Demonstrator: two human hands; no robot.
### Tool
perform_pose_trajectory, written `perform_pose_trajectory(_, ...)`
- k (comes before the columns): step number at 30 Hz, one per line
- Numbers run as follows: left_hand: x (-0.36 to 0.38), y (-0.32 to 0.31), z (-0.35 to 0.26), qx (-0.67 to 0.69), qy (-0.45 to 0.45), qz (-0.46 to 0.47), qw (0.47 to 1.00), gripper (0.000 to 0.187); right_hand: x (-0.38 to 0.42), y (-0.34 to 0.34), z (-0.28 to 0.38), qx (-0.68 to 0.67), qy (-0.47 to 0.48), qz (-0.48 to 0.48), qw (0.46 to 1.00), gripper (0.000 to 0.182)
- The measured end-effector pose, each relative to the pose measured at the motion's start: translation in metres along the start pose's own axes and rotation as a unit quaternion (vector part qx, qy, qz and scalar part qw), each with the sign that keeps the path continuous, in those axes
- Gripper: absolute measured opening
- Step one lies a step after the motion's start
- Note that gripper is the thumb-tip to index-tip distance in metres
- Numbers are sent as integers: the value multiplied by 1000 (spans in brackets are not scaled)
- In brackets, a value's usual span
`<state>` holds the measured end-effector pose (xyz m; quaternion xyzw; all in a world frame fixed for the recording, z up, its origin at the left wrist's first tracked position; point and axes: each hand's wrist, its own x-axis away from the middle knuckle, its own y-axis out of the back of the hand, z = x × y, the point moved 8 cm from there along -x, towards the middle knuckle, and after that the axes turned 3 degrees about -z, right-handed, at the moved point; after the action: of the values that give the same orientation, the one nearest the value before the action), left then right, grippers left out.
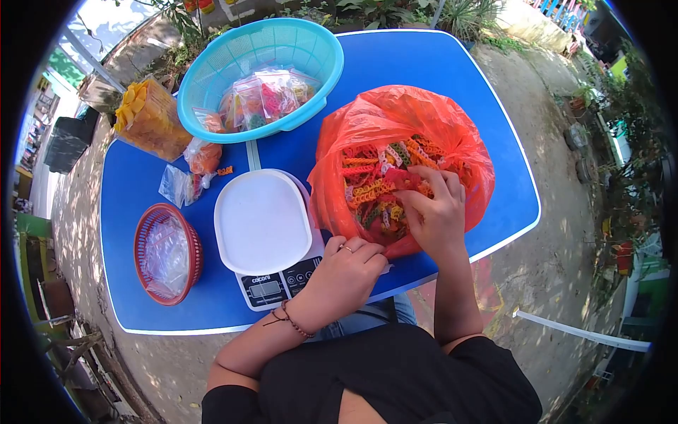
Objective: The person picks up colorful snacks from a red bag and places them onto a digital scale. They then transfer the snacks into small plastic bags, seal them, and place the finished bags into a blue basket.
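A large red plastic bag [406,113] lies wide open on the table, holding many wavy, multicoloured snack pieces [374,187] in orange, pink, green and yellow. My right hand [439,205] reaches into it, thumb and fingers drawn together on some of the pieces; the fingertips are partly lost among them. At the bag's near edge, my left hand [351,268] is closed, with a ring and a beaded bracelet showing. A scrap of clear plastic [385,268] pokes out beside its fingers. Just left of it stands a white kitchen scale [265,290] with a bare white tray [261,222] on top.
A turquoise basket [191,106] with several filled clear packets [265,99] stands at the back. Left of it are a big bag of yellow chips [150,116] and small plastic bags [180,185]. A red basket [198,258] of clear bags sits front left on the blue table [417,56].
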<state>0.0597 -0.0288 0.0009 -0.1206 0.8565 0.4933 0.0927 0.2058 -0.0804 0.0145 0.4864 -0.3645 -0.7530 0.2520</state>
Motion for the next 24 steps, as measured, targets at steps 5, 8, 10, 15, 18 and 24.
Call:
perform_pose_trajectory(5,1,0,-1,5,2,5,1000,10,2,14,-21,13,-38,-30,999,17)
perform_pose_trajectory(8,-5,10,-1,-26,4,-21,999,9,3,17,-12,3,-38,-38,999,19)
perform_pose_trajectory(10,-9,14,3,-34,13,-23,999,8,3,13,-2,-12,-23,-27,999,20)
perform_pose_trajectory(15,-11,7,8,-85,19,-16,996,7,6,-8,18,-52,18,44,998,22)
perform_pose_trajectory(18,-8,5,10,-86,16,-5,996,7,7,-11,15,-36,-3,78,996,23)
perform_pose_trajectory(24,-3,9,13,-44,23,1,999,6,4,11,-14,15,-60,91,994,25)
